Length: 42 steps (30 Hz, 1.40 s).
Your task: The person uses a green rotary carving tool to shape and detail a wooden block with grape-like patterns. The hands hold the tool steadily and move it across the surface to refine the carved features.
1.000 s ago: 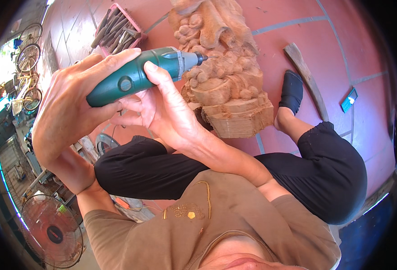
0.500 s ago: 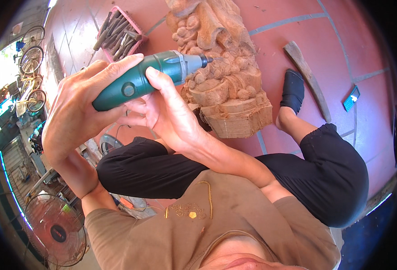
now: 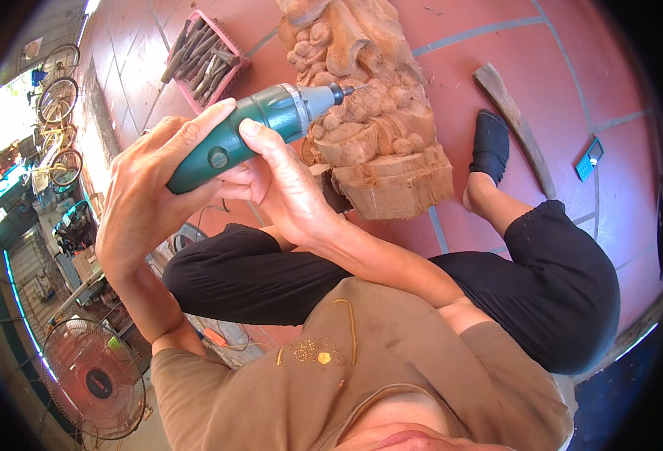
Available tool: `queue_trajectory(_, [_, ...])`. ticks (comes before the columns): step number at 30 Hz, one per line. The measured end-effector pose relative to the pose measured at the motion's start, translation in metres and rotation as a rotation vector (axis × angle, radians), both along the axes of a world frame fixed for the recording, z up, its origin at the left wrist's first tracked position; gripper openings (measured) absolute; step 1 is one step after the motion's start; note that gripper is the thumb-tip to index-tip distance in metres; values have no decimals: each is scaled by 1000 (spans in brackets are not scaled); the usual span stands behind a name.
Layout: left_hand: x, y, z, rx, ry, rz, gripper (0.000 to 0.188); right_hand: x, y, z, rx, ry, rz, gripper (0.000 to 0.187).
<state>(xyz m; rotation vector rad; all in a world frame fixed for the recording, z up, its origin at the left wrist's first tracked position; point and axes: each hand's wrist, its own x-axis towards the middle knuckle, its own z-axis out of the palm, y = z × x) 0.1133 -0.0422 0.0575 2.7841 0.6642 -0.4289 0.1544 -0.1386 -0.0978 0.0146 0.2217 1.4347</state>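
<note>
A green rotary tool (image 3: 265, 119) with a grey nose and a thin bit points to the upper right. My left hand (image 3: 145, 177) wraps around its rear body from the left. From below, my right hand (image 3: 285, 177) supports the tool, its thumb pressed along the green casing and its other fingers curled underneath, partly hidden. Beyond the hands lies a carved wooden sculpture (image 3: 380, 139) with rounded, ball-like shapes and a flat-cut block at its near end. The bit appears over the carving; whether it touches the wood I cannot tell.
Wooden-handled carving tools fill a pink basket (image 3: 239, 69) at the upper left. To the right, a curved wooden stick (image 3: 513, 124) and a blue keypad phone (image 3: 589, 159) lie on the red tiled floor (image 3: 497, 56). A fan (image 3: 94, 383) stands lower left; bicycles (image 3: 59, 101) are behind.
My left hand and the tool's rear have shifted slightly right and down in view. The tool tilts up a little more, and its thin bit shows more clearly. Both hands keep their hold.
</note>
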Motion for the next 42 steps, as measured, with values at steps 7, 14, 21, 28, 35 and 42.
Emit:
queue_trajectory(7, [-5, 3, -9, 19, 20, -50, 70, -3, -2, -5, -29, -11, -37, 37])
queue_trajectory(14, [-5, 6, -10, 16, 51, -45, 70, -4, -1, -7, -34, -21, -45, 34])
queue_trajectory(21, [-2, 6, -11, 29, 44, -54, 71, -2, -1, -6, -58, -18, -47, 39])
queue_trajectory(28, [-1, 5, -11, 31, 41, -53, 71, -1, -1, -7, -64, -17, -29, 36])
queue_trajectory(35, [0, 4, -10, 33, 60, -30, 71, 0, 0, -7, -59, -21, -31, 35])
queue_trajectory(42, [-2, 5, -9, 41, 74, -37, 72, 0, 1, -5, -61, -2, -18, 36])
